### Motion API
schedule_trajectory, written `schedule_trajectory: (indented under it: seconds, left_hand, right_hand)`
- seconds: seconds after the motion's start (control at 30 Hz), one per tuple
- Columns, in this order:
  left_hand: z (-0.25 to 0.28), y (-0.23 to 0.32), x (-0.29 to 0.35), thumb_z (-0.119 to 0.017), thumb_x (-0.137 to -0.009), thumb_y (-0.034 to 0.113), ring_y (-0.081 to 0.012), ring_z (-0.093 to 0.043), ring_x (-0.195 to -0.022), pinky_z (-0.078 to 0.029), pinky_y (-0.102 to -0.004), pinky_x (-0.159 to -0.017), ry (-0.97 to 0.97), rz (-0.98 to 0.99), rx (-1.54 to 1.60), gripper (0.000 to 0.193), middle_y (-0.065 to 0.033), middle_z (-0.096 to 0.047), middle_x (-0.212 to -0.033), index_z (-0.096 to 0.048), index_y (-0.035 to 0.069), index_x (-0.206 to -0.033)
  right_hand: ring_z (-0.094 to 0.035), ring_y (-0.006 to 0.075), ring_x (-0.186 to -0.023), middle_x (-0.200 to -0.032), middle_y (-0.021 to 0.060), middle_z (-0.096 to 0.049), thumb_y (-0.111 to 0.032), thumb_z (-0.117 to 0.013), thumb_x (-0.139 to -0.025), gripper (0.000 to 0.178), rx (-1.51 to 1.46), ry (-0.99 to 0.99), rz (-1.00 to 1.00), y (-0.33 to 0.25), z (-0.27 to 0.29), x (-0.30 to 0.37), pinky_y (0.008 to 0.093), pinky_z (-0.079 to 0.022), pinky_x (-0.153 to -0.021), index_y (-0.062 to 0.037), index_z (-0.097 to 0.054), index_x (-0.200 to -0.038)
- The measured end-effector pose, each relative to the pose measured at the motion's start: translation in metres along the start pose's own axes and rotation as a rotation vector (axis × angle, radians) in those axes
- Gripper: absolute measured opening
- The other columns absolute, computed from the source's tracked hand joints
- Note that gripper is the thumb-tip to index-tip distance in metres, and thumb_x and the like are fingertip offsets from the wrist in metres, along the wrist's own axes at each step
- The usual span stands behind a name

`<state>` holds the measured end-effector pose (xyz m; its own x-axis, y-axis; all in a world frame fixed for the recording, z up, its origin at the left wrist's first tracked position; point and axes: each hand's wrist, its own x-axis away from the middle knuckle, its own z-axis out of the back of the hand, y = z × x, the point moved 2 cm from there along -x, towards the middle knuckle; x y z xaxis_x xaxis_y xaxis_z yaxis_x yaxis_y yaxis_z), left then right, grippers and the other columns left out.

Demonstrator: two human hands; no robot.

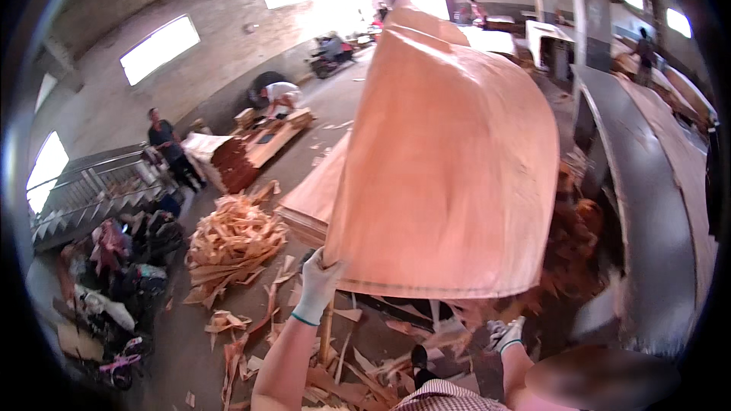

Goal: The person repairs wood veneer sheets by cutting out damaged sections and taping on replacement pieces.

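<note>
You are holding one sheet (449,160) over one stack (303,222), whose left edge is showing; your left hand (318,278) is gripping the sheet's near-left corner, forearm reaching forward; your right hand (506,333) is hanging below, fingers parted.

Large thin orange-tan sheet (449,167), raised in mid-view, bowed, creased near peaked top.

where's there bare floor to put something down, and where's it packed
Mostly bare: the floor between the dark clutter at left and the scrap heap; farther off, the aisle between the motorbikes and the sheet in the left hand. Crowded: below the sheet and around the feet, strewn with loose scraps.
</note>
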<state>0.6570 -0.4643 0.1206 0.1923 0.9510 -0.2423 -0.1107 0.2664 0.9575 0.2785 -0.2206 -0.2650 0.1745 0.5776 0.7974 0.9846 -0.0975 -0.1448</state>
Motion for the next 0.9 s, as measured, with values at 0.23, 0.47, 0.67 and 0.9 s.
schedule_trajectory:
  seconds: [0.23,0.47,0.67,0.9]
  left_hand:
    - [0.064,-0.020,-0.130,-0.065,-0.079,0.001,-0.0069,-0.057,-0.089,-0.048,-0.0235,-0.079,-0.015,0.013,-0.081,0.030,-0.0019,-0.065,-0.095,-0.060,-0.004,-0.108]
    - [0.103,-0.082,-0.206,-0.064,-0.080,0.004,-0.0056,-0.057,-0.090,-0.048,-0.0239,-0.083,-0.051,-0.004,-0.178,0.034,-0.0024,-0.066,-0.098,-0.060,-0.005,-0.112]
    - [0.116,-0.181,-0.293,-0.065,-0.079,0.003,-0.0093,-0.062,-0.086,-0.050,-0.0247,-0.078,-0.198,0.049,-0.080,0.029,-0.0031,-0.068,-0.096,-0.062,-0.003,-0.107]
    - [0.134,-0.305,-0.374,-0.064,-0.076,-0.004,-0.0087,-0.061,-0.084,-0.050,-0.0237,-0.077,-0.278,0.221,0.077,0.029,-0.0032,-0.067,-0.092,-0.062,-0.004,-0.105]
  right_hand:
    - [-0.030,0.0080,-0.037,-0.074,-0.0018,-0.066,-0.069,-0.030,-0.088,0.070,-0.531,0.117,0.545,-0.014,-0.157,-0.073,0.0234,-0.022,-0.036,-0.0112,-0.067,-0.100]
    - [-0.030,0.0080,-0.036,-0.101,-0.0030,-0.068,-0.061,-0.045,-0.088,0.056,-0.450,0.075,0.597,-0.020,-0.170,-0.123,0.0208,-0.029,-0.037,-0.0152,-0.063,-0.115]
    - [-0.029,0.0050,-0.038,-0.100,-0.0010,-0.070,-0.035,-0.055,-0.092,0.022,-0.456,0.076,0.775,-0.024,-0.177,-0.120,0.0200,-0.023,-0.035,-0.0161,-0.065,-0.095]
    - [-0.033,0.0077,-0.040,-0.083,-0.0037,-0.066,-0.033,-0.054,-0.092,0.016,-0.298,0.356,0.843,0.069,-0.220,-0.102,0.0239,-0.025,-0.035,-0.0203,-0.063,-0.094]
